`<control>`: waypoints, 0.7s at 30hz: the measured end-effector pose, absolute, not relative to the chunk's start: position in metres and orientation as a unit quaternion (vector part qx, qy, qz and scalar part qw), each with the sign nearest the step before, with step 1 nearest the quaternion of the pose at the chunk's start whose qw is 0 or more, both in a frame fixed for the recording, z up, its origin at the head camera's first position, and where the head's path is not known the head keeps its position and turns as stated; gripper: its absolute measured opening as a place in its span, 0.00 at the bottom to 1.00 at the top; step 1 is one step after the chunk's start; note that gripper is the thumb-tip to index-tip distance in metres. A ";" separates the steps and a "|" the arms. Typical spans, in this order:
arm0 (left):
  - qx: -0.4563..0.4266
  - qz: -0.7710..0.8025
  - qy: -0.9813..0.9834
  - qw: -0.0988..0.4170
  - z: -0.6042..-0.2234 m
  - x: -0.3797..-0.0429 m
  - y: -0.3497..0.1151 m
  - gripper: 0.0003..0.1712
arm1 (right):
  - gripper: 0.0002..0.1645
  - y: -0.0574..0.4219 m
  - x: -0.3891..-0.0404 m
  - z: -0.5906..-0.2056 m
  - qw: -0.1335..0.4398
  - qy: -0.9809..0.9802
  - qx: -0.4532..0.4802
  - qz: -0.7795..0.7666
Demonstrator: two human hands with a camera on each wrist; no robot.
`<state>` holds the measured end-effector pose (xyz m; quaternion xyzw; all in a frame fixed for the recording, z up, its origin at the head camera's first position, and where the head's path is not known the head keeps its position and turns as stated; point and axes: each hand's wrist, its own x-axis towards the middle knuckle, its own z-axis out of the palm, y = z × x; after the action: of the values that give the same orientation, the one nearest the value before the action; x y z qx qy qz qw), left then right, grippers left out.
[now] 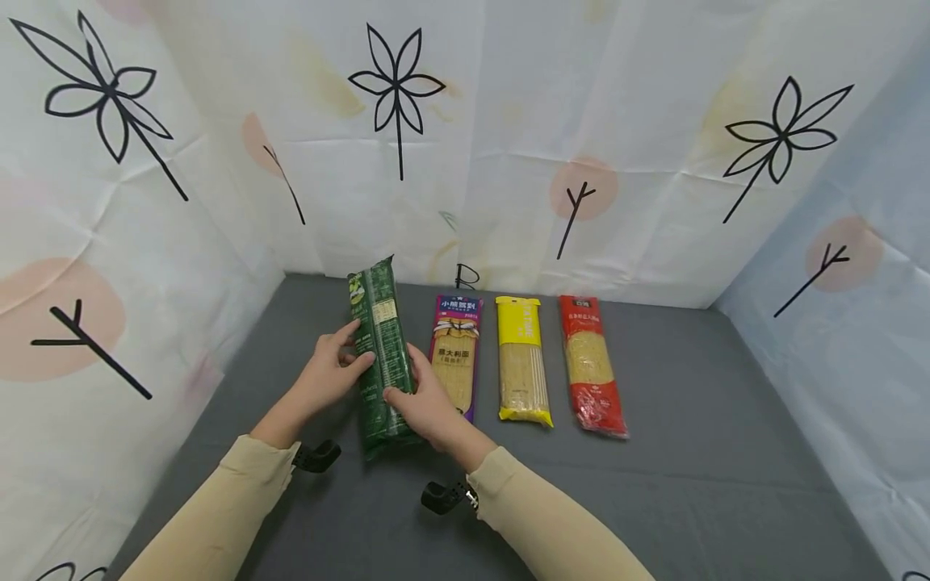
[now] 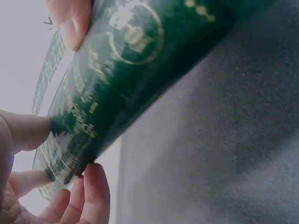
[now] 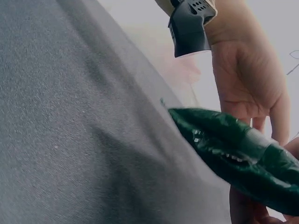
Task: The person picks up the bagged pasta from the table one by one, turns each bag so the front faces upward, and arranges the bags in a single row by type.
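Both hands hold a green plastic package (image 1: 383, 355) above the table, tilted, its printed face toward the head camera. On its left edge, my left hand (image 1: 328, 374) grips with the thumb on the face and the fingers around the side. Lower down, my right hand (image 1: 429, 401) holds the right edge, thumb on top and fingers behind. Gold lettering and a round emblem show on the green package (image 2: 133, 46) in the left wrist view. One end of the green package (image 3: 224, 144) points toward the right wrist camera; what is inside cannot be seen.
Right of the hands lie a purple spaghetti pack (image 1: 454, 355), partly covered by the right hand, a yellow noodle pack (image 1: 523, 363) and a red noodle pack (image 1: 592, 363). They rest in a row on the grey table (image 1: 690, 452). Patterned white cloth (image 1: 508, 105) rises behind.
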<state>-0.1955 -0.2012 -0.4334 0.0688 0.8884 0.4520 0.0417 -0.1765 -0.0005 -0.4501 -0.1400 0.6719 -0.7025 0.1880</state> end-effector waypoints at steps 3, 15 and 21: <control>0.070 0.447 0.891 0.035 -0.429 -0.195 -0.197 0.42 | 0.44 0.002 -0.176 -0.444 0.167 0.692 -0.163 -0.683; 0.050 0.592 0.801 0.072 -0.394 -0.191 -0.183 0.46 | 0.45 0.013 -0.173 -0.401 0.069 0.825 -0.209 -0.521; 0.041 0.711 0.695 0.098 -0.384 -0.192 -0.177 0.45 | 0.48 0.012 -0.170 -0.393 -0.036 0.912 -0.246 -0.327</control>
<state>-0.1924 -0.1774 -0.3845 0.0411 0.6951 0.7110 0.0981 -0.1704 0.0117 -0.3933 -0.2457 0.9118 -0.3271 -0.0362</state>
